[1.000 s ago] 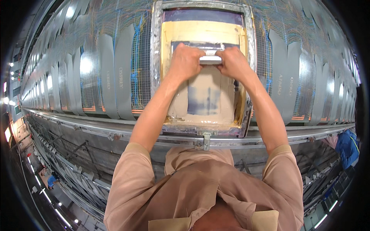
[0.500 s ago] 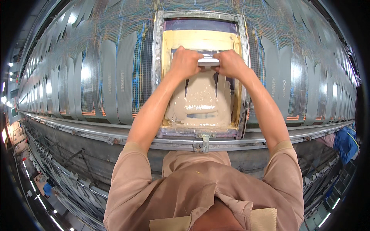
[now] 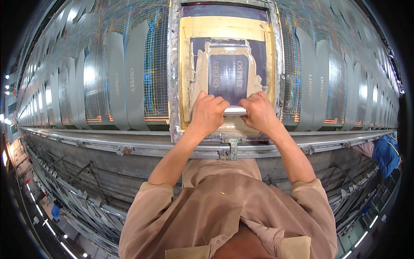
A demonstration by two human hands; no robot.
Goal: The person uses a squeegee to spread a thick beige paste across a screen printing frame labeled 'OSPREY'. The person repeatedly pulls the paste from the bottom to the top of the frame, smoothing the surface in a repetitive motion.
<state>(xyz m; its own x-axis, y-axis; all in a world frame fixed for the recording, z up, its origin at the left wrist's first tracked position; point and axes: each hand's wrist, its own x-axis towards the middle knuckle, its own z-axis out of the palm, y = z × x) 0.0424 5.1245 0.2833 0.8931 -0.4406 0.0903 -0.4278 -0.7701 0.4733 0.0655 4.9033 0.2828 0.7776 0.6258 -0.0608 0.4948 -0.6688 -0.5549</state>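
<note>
My left hand (image 3: 209, 111) and my right hand (image 3: 257, 110) are both closed on a metal-handled squeegee (image 3: 234, 110) near the front of a screen frame (image 3: 174, 64). Inside the frame, yellow tape (image 3: 224, 26) borders a dark mesh. Beyond the squeegee a dark patch of mesh (image 3: 226, 62) with pale lettering shows, edged by smears of beige paste (image 3: 200, 73). More paste lies at the squeegee's near side, partly hidden by my hands.
Grey shaped panels (image 3: 136, 73) lie in long rows on both sides of the frame. A metal rail (image 3: 284, 151) runs along the front edge. A blue cloth or bag (image 3: 384, 155) hangs at the right. A distant person in blue (image 3: 56, 210) is at the lower left.
Both hands have drawn the squeegee down from the frame's far part to its near edge. The paste that covered the middle has moved with it, exposing the dark lettered mesh.
</note>
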